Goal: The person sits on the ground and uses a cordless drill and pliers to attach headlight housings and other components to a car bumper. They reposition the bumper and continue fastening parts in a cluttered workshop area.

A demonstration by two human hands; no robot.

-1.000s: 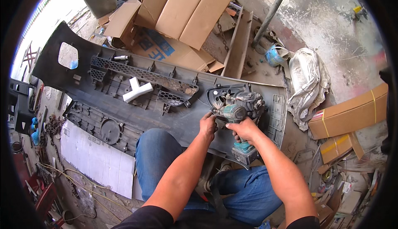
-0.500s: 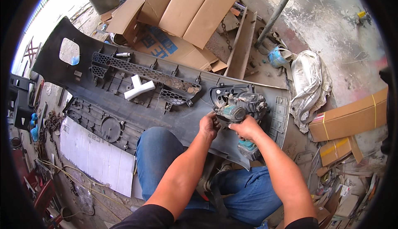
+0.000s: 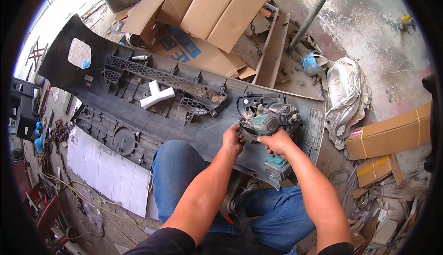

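Observation:
A large black plastic car bumper [image 3: 210, 130] lies across in front of me, its ribbed inner side facing up. My right hand [image 3: 277, 143] grips the handle of a teal cordless drill [image 3: 266, 123], whose battery hangs below the fist. The drill's front end points left, over a black lamp unit [image 3: 290, 112] set in the bumper's right part. Close to that front end, my left hand [image 3: 234, 139] is closed with its fingertips pressed together; whatever they pinch is too small to make out. A white T-shaped foam piece [image 3: 157, 96] rests on the bumper's middle.
Opened cardboard boxes [image 3: 210, 17] lie beyond the bumper, beside a metal channel [image 3: 272, 51] and a slanting pole [image 3: 314, 15]. At right are a crumpled whitish cloth [image 3: 346, 95] and a long carton [image 3: 390, 132]. A white board [image 3: 108, 172] sits near left, with cords nearby.
The drill has tilted slightly and shifted a little to the right in my right hand's grip. My left hand stays closed near its front end. The whole view has moved slightly.

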